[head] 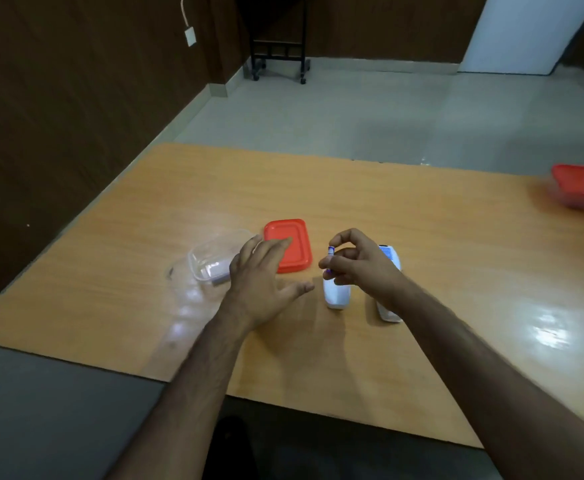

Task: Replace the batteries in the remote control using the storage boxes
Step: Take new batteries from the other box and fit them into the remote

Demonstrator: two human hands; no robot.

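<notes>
One battery (330,259) is pinched upright in our right hand (359,263) fingers above the remote control (389,282) on the desk (439,237), probably for inspection, while our left hand (262,271), fingers spread, reaches toward the clear storage box (214,259).

Dark wood-panelled walls (58,98) meet a pale glossy floor (352,109), a black wheeled rack (278,46) in the corner.
</notes>
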